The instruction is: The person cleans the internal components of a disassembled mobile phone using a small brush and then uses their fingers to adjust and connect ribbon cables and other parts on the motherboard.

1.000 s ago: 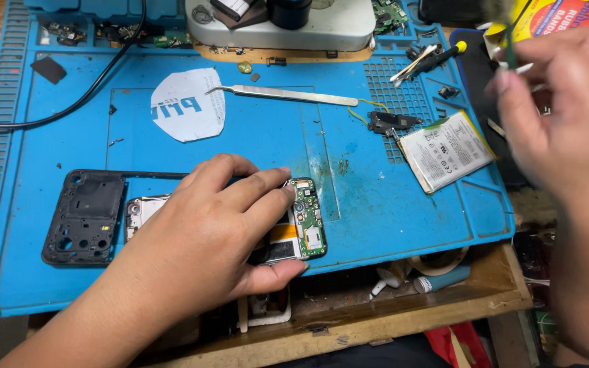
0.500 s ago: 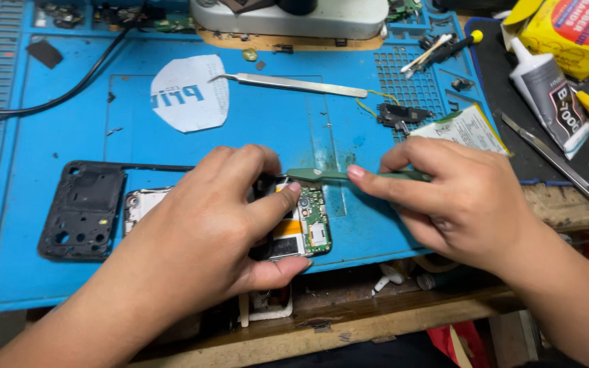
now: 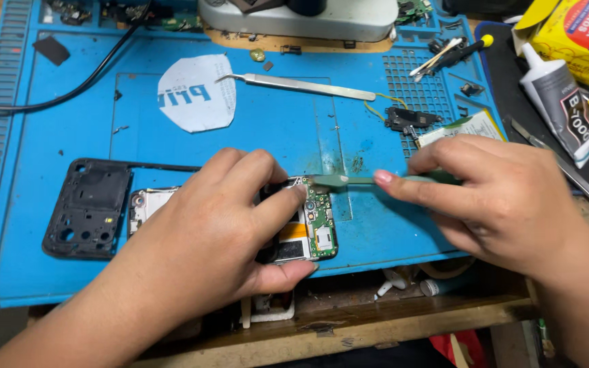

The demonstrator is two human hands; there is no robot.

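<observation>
Two hands at work over the blue repair mat (image 3: 49, 204). Our left hand (image 3: 219, 232) lies curled over an opened phone (image 3: 308, 228), fingers clamped on its upper edge and thumb along the lower edge, pinning it flat to the mat near the front rim. We see a green circuit board (image 3: 322, 228) exposed at the phone's right end. Our right hand (image 3: 506, 197) is closed around a thin green pry tool (image 3: 349, 180), held nearly level, its pale tip touching the board's top corner just beside the left fingertips. A black phone frame (image 3: 90, 208) lies just left of the phone. Steel tweezers (image 3: 301, 85) and a white sticker (image 3: 195, 92) rest farther back.
</observation>
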